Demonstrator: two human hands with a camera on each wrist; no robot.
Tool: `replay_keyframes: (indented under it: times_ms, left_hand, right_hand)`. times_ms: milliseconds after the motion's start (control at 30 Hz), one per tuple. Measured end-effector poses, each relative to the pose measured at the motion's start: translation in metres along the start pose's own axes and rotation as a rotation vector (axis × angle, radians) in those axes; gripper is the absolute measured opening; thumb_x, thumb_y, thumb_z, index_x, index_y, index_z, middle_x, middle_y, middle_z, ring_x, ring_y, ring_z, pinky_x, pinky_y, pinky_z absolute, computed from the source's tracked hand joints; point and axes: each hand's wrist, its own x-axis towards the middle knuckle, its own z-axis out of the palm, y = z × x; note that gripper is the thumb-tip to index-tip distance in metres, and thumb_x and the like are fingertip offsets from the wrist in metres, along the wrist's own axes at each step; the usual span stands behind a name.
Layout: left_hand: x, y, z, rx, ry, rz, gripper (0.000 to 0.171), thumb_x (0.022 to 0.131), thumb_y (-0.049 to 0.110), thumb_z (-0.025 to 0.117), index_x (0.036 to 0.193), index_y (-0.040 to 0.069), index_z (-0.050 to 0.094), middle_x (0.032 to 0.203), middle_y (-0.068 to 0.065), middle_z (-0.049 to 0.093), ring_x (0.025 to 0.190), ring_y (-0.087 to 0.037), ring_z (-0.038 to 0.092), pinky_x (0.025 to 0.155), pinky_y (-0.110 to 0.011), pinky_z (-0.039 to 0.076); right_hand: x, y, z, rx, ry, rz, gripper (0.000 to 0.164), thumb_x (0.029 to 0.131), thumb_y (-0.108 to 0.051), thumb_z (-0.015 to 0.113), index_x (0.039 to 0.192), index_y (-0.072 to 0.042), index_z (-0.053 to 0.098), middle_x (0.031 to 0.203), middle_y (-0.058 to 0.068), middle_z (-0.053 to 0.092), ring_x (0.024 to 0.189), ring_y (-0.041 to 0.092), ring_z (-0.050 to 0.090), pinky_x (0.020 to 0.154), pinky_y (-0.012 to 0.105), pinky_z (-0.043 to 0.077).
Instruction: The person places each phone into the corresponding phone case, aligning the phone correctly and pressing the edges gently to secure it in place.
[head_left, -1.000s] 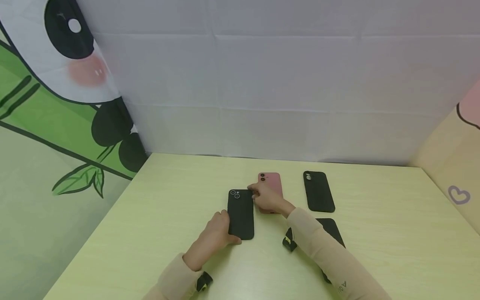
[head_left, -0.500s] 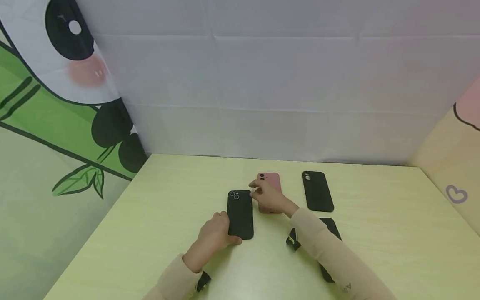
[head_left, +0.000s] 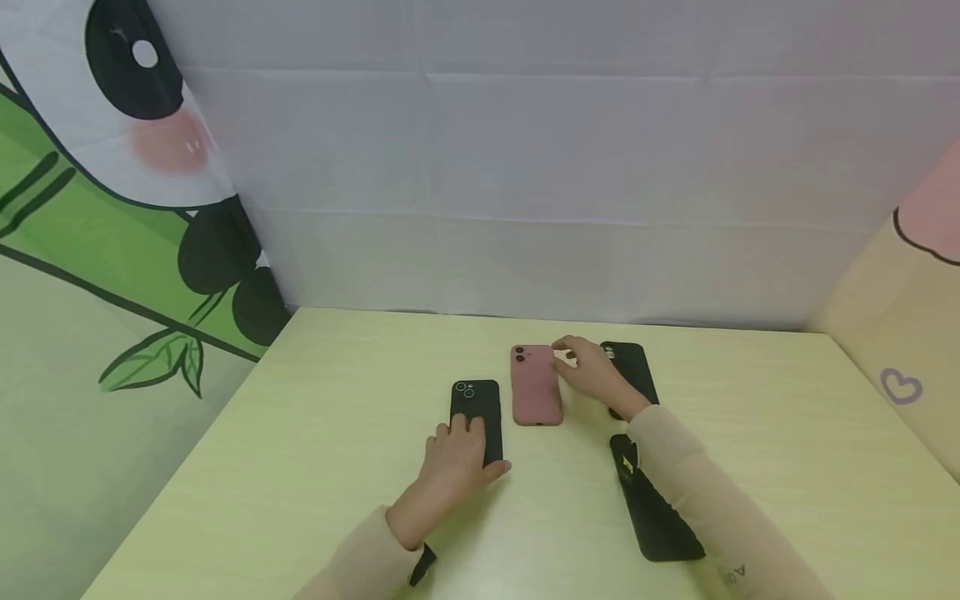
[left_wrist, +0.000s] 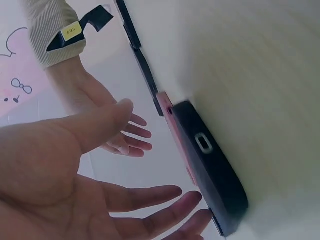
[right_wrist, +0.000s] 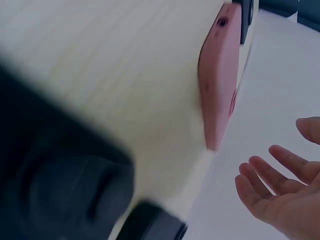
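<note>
blk phone [head_left: 482, 404] | pink phone [head_left: 536, 393], just R | both flat, cams up

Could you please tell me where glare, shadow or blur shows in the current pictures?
Head view: pale glare on the table at lower centre, soft shadow beside the left hand; left wrist view: table grain hazy; right wrist view: dark shape at lower left badly out of focus, pink phone clearer.

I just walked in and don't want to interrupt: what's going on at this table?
Someone is handling four phones or phone cases lying on a pale table. The left hand is over the lower part of a black phone; the right hand is beside a pink phone. To the right, that hand partly covers the far black one, and the sleeve the near black one. Neither hand appears to hold anything.
</note>
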Motion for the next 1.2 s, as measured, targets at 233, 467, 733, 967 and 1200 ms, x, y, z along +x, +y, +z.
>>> replay_keyframes:
  times_ms: [233, 467, 733, 967, 1200]
  left_hand:
    - [0.007, 0.025, 0.007, 0.023, -0.015, 0.092, 0.066, 0.077, 0.048, 0.067, 0.116, -0.003, 0.050, 0.106, -0.019, 0.053, 0.088, -0.033, 0.050, 0.074, -0.044, 0.045]
    - [0.015, 0.056, 0.011, -0.014, -0.066, 0.126, 0.066, 0.078, 0.049, 0.067, 0.119, 0.001, 0.049, 0.108, -0.016, 0.053, 0.095, -0.031, 0.051, 0.081, -0.044, 0.045]
    - [0.028, 0.085, 0.021, -0.050, -0.156, 0.180, 0.071, 0.076, 0.053, 0.066, 0.120, -0.001, 0.048, 0.112, -0.014, 0.052, 0.099, -0.028, 0.051, 0.081, -0.037, 0.048]
    - [0.038, 0.110, 0.038, 0.078, -0.168, 0.204, 0.085, 0.066, 0.068, 0.064, 0.121, 0.006, 0.049, 0.108, -0.008, 0.051, 0.093, -0.025, 0.051, 0.078, -0.031, 0.046]
    - [0.042, 0.131, 0.044, 0.193, -0.184, 0.188, 0.094, 0.057, 0.078, 0.060, 0.121, 0.011, 0.050, 0.107, -0.003, 0.047, 0.093, -0.019, 0.044, 0.078, -0.030, 0.041]
  right_hand:
    - [-0.006, 0.031, -0.020, -0.126, 0.061, -0.001, 0.040, 0.094, -0.020, 0.051, 0.122, 0.008, 0.050, 0.122, 0.026, 0.052, 0.107, 0.041, 0.052, 0.087, 0.050, 0.044]
    - [-0.012, 0.051, -0.031, -0.170, 0.053, 0.028, 0.043, 0.091, -0.018, 0.054, 0.120, 0.013, 0.048, 0.118, 0.032, 0.050, 0.110, 0.045, 0.048, 0.091, 0.054, 0.040]
    - [-0.017, 0.063, -0.034, -0.256, -0.030, 0.155, 0.057, 0.091, -0.026, 0.055, 0.128, 0.014, 0.037, 0.131, 0.038, 0.032, 0.118, 0.056, 0.031, 0.094, 0.062, 0.032]
    - [-0.022, 0.069, -0.035, -0.319, -0.078, 0.226, 0.070, 0.089, -0.032, 0.058, 0.132, 0.015, 0.030, 0.130, 0.041, 0.029, 0.115, 0.058, 0.030, 0.089, 0.061, 0.037]
    - [-0.024, 0.075, -0.035, -0.350, -0.107, 0.255, 0.075, 0.088, -0.037, 0.056, 0.131, 0.017, 0.028, 0.125, 0.042, 0.035, 0.115, 0.059, 0.031, 0.092, 0.063, 0.033]
